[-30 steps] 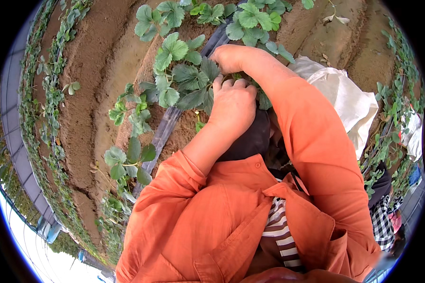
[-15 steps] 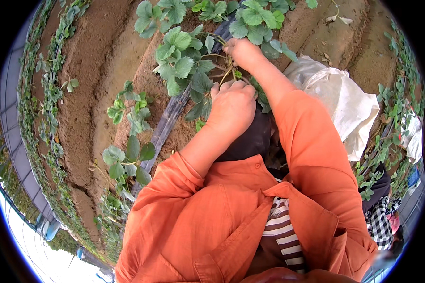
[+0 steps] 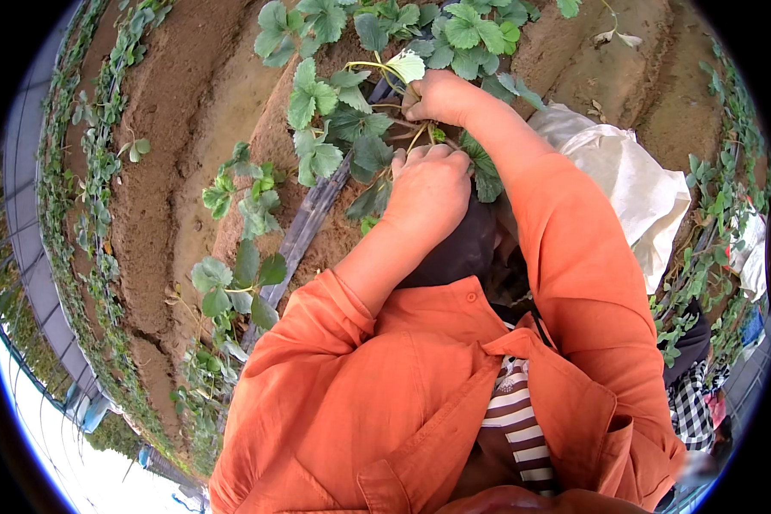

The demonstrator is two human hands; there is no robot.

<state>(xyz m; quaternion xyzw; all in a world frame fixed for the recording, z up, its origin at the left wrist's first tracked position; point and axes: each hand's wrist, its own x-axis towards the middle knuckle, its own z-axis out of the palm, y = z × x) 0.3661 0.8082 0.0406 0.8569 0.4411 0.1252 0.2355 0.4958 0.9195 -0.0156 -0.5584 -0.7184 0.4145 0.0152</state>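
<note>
A strawberry plant (image 3: 355, 122) with broad toothed green leaves grows in front of me, its thin stems (image 3: 421, 135) rising between my hands. My right hand (image 3: 444, 96) reaches in from the far side of the stems, thumb and fingers pinched on a leaf stalk. Just above those fingers a leaf (image 3: 407, 66) shows its pale underside. Nearer to me, my left hand (image 3: 428, 193) is curled at the base of the stems with its back up. Its fingertips are hidden, so what they grip cannot be made out.
A dark plastic strip (image 3: 304, 221) runs along the soil ridge (image 3: 295, 270). More strawberry plants (image 3: 471, 38) grow beyond and to the left. A white sack (image 3: 630, 184) lies at my right. Another person's checked clothing (image 3: 692, 411) shows at the far right.
A leaf beside my right hand has turned up to show its pale underside, and the leaves around it have shifted. Both hands stay nearly in place.
</note>
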